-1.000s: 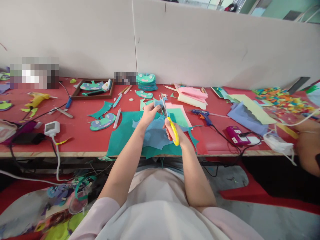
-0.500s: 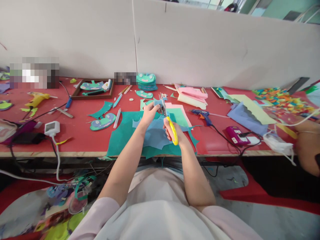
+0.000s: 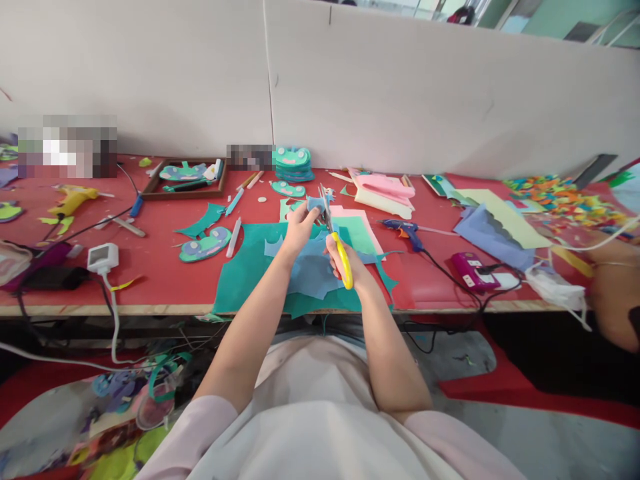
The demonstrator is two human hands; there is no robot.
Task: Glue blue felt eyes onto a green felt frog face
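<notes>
My left hand [image 3: 300, 225] pinches a small piece of blue felt [image 3: 315, 203] above the table. In my right hand [image 3: 345, 257] are yellow-handled scissors [image 3: 343, 261], their blades pointing away from me and lying against the right side of that piece. Below both hands, a larger blue felt scrap [image 3: 313, 270] with cut edges rests on dark green felt sheets [image 3: 240, 277]. A light green sheet [image 3: 361, 233] and a pink one lie just beyond to the right. To the left is a teal felt cut-out [image 3: 205, 245] with blue and pink patches.
A glue gun [image 3: 407, 231] lies right, by a purple power socket [image 3: 475, 271]. Stacked teal felt faces [image 3: 293, 163] stand at the back, beside a brown tray [image 3: 185, 195]. A yellow glue gun [image 3: 75, 200] is far left. Another person's arm [image 3: 617, 287] rests at the right edge.
Hardly anything differs. Both hands keep their places with the felt piece and scissors; the whole view has shifted very slightly.
</notes>
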